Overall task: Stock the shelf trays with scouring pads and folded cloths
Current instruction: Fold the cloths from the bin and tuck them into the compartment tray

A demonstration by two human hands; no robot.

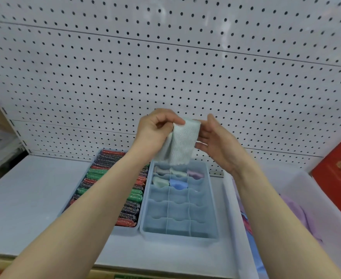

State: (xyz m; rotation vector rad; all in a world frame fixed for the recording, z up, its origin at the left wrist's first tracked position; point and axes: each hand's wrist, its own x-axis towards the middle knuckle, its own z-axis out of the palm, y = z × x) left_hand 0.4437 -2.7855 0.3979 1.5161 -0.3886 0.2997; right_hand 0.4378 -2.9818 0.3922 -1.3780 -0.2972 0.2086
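Two hands: both raised over the divided tray, a pale mint cloth (178, 142) hanging between them.
Left hand (155, 129): fingers curled, pinching the cloth's top-left corner between thumb and fingertips.
Right hand (215, 141): fingers mostly straight and relaxed, fingertips touching the cloth's right edge — steadying it, not clamped on it as far as I can tell.
Cloth: waffle-textured, hanging in loose folds with a scalloped lower hem just above the tray's 12 o'clock end.
Handling: I judge it very light, limp and not slippery; it will droop wherever it is unsupported, so take it by corners or a folded edge and keep both hands on it until it is tucked in.
Divided tray (212, 198): blue, a grid of small cells; the cells toward 12 o'clock hold folded cloths (178, 184) in pale green, blue and lilac, the cells toward 6 o'clock look unfilled.
Pad tray (125, 231): touching the divided tray at its 9 o'clock side — packed with rows of glittery red, green and dark scouring pads (134, 195).
Bin (231, 208): translucent, at 3 o'clock of the divided tray, with loose lilac, blue and pink fabric inside.
Beyond: a red box (338, 174) at far 3 o'clock, a white pegboard (165, 57) behind the shelf (24, 198).
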